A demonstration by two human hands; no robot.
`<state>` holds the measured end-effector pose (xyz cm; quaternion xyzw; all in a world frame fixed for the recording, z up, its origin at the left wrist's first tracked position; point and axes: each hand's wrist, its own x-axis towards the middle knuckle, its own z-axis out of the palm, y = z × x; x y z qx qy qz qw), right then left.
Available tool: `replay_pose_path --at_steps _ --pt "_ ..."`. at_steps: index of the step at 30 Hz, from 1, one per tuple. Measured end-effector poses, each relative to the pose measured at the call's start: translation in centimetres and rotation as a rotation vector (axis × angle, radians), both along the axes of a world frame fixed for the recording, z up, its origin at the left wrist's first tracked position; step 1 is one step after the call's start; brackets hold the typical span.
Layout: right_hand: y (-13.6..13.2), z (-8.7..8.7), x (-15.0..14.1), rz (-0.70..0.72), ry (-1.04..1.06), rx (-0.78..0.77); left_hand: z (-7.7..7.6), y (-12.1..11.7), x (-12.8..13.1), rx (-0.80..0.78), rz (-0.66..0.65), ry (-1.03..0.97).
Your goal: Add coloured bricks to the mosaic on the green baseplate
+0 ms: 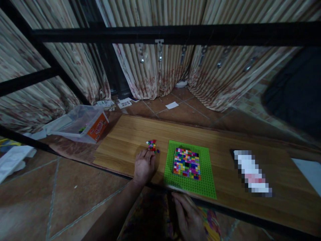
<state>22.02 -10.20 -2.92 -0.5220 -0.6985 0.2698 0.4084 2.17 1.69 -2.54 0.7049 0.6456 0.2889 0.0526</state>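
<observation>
Your left hand (144,167) has its fingers bunched; can't tell if they pinch anything; the loose bricks (151,145) lie just past its fingertips, well away from your right; green baseplate (206,170) sits right of them, multicolour brick block (182,167) on it; your right hand (187,214) curls near the plate's near edge, hold unclear.
</observation>
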Motion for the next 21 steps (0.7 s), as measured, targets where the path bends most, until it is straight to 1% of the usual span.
replay_pose_path --at_steps 7,9,11,14,18,21 --pt "-0.1 0.4 -0.2 0.012 0.003 -0.039 0.0 -0.1 -0.2 0.040 -0.025 -0.029" --pt "0.0 0.3 -0.1 0.017 0.005 -0.040 0.2 -0.4 -0.1 0.021 -0.027 -0.055" --pt "0.1 0.4 0.0 0.024 0.011 -0.029 0.7 -1.2 0.2 -0.026 -0.027 -0.138" --pt "0.3 0.9 0.0 0.033 0.030 -0.031 1.7 -3.3 1.4 -0.178 -0.041 -0.362" --pt "0.5 1.9 -0.4 0.053 0.056 -0.066 2.9 -6.1 3.5 -0.505 -0.106 -0.706" --pt "0.6 2.4 -0.5 0.046 0.062 -0.085 3.4 -7.1 4.7 -0.632 -0.088 -0.953"
